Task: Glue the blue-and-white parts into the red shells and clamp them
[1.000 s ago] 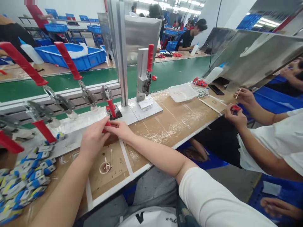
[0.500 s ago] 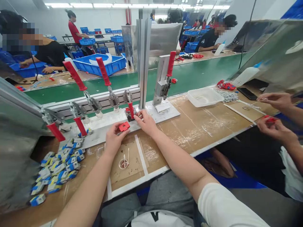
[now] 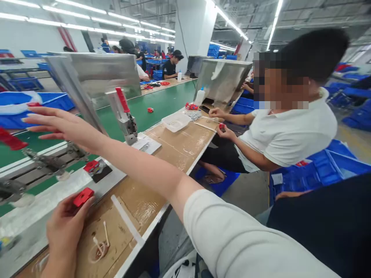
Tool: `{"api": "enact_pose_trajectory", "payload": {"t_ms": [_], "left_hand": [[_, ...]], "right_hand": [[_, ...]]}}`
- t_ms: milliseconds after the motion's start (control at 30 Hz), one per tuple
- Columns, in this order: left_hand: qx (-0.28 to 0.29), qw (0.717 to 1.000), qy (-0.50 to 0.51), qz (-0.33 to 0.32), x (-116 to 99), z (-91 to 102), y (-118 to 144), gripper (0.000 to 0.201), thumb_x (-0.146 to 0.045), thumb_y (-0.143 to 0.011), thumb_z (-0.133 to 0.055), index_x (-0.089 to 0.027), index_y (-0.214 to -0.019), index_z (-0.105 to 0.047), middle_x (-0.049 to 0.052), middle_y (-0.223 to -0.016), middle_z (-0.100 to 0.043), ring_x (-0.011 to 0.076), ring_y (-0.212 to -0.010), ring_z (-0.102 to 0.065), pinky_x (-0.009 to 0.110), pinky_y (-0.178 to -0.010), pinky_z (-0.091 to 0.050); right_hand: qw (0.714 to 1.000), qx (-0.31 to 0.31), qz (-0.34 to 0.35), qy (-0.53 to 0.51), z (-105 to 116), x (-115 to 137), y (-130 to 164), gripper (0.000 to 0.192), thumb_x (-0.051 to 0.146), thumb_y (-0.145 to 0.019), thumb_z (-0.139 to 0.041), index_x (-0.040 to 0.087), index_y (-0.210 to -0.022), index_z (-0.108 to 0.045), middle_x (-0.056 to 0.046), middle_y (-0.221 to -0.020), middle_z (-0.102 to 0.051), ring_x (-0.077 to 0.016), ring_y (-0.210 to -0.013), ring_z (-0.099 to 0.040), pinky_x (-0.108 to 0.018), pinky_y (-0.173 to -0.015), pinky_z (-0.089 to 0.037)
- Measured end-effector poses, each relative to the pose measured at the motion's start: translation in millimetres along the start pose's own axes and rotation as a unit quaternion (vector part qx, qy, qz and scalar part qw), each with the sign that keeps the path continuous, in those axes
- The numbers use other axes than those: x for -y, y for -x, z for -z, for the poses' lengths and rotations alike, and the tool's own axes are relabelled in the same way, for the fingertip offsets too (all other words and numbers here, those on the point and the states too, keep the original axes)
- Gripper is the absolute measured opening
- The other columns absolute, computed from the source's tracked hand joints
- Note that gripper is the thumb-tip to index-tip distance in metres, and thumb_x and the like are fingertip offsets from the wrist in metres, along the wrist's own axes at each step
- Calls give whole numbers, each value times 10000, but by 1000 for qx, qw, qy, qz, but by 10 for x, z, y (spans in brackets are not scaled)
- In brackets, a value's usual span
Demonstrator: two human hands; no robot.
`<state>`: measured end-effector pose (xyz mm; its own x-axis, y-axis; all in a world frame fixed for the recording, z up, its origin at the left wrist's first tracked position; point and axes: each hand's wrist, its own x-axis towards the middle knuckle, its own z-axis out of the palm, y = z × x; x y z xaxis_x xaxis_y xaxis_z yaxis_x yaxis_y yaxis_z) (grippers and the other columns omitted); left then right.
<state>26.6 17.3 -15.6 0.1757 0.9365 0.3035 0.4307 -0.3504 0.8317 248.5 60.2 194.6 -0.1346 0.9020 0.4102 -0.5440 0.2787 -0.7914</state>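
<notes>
My left hand point(image 3: 65, 222) is closed around a small red plastic part point(image 3: 84, 196), gripping it between thumb and fingers above the bench. My right hand point(image 3: 65, 125) is raised over the clamp row with its fingers stretched out and holds nothing. Just beyond its fingertips shows the red end of a clamp handle point(image 3: 34, 104); whether they touch, I cannot tell. Below the right hand, a toggle clamp point(image 3: 75, 150) sits over the rail. Another red part point(image 3: 91, 166) rests in the dark fixture seat point(image 3: 101, 173) on the metal base.
A cotton swab point(image 3: 106, 233) stands by a small round dish point(image 3: 97, 253) on the cardboard. Farther right are another clamp stand point(image 3: 124, 119) and a white plastic tray point(image 3: 176, 121). A co-worker point(image 3: 292, 127) sits at the right, holding a red part. A green belt point(image 3: 162, 102) runs behind.
My view has swung right. My right hand has left the lowered red clamp handle and risen, fingers spread; the clamp over the fixture now stands raised. My left hand still holds its red part.
</notes>
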Motion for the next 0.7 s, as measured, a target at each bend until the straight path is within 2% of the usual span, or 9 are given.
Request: {"api": "enact_pose_trajectory", "payload": {"t_ms": [133,267,300,367,433,500,567,633,700], "left_hand": [[-19,994,47,94,-302,21,94,454,-412,-654,-901,-415,-1076,-734,-89,-1025,-809,273,-1040,-778,467,-976,-656],[-42,994,34,96,-422,-14,107,414,-400,-637,-885,-418,-1030,-753,-86,-947,-808,289,-975,-792,437,-771,-698],[-45,994,38,94,-424,-29,99,411,-402,-634,-885,-409,-1022,-753,-81,-947,-809,293,-979,-793,441,-765,-702],[-43,994,53,81,-419,-58,82,423,-399,-623,-893,-384,-1018,-744,-76,-953,-810,292,-1002,-793,463,-821,-709],[-33,995,72,65,-419,-74,72,443,-397,-609,-904,-346,-1014,-731,-72,-939,-808,289,-1013,-794,510,-934,-692],[-23,995,77,61,-436,-74,77,448,-396,-608,-909,-326,-1010,-725,-74,-926,-805,285,-1022,-793,562,-1060,-636],[-25,995,67,70,-466,-59,95,436,-395,-618,-908,-349,-1015,-732,-87,-950,-805,283,-1061,-787,577,-1142,-580],[-31,995,49,78,-490,-40,116,429,-386,-632,-903,-400,-1030,-742,-107,-990,-807,290,-1105,-777,574,-1140,-584],[-34,995,45,81,-487,-26,125,438,-374,-632,-904,-430,-1036,-746,-116,-1007,-806,301,-1123,-771,577,-1120,-597]], "right_hand": [[999,-26,19,12,81,-72,300,271,260,-832,-703,326,-1083,-626,122,-938,-721,-134,-825,-705,-218,-688,-574],[973,-216,59,56,359,-180,1300,466,359,-862,-697,331,-1304,-550,31,-990,-700,-129,-689,-624,-241,-593,-490],[943,-314,96,59,474,-182,1542,514,358,-860,-671,327,-1351,-522,27,-947,-667,-117,-618,-563,-244,-561,-462],[827,-526,186,69,723,-179,1900,480,382,-911,-561,304,-1379,-486,35,-859,-579,-100,-544,-451,-241,-525,-406],[747,-626,210,82,928,-228,2042,358,380,-970,-444,272,-1299,-534,44,-783,-512,-104,-530,-405,-240,-517,-376],[805,-564,127,134,1020,-372,1985,258,396,-984,-476,241,-1131,-620,48,-722,-512,-109,-547,-435,-238,-531,-384],[885,-399,5,239,985,-589,1811,222,431,-933,-658,222,-1005,-676,36,-753,-606,-112,-613,-513,-239,-596,-437],[891,-259,-66,366,879,-817,1603,312,457,-846,-823,221,-1017,-714,11,-920,-714,-126,-724,-590,-253,-706,-494],[859,-183,-77,472,772,-1003,1416,436,494,-791,-894,232,-1092,-719,-7,-1063,-744,-153,-840,-649,-264,-779,-516]]}}
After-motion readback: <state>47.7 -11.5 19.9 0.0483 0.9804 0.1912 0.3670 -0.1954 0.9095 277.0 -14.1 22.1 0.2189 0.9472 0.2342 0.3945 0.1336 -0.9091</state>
